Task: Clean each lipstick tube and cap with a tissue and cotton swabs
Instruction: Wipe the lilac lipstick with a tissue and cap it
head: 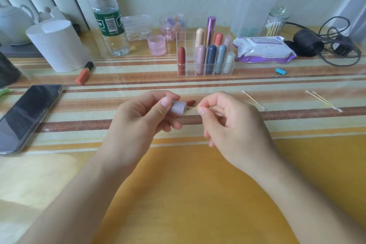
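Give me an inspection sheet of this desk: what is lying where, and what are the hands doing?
Surface: table covered by a yellow striped cloth.
Job's things: lilac lipstick tube with its red stick exposed; cotton swab at its mouth; loose swabs lying to the right; organizer holding several capped lipsticks; wipes pack beside it.
Clutter: phone, water bottle, pink cup, orange tube, binder clip.
Hands: left hand grips the lipstick tube; right hand pinches the cotton swab.
Cables: black cable tangled at far right.
Surroundings: pale wall; teapot far left.
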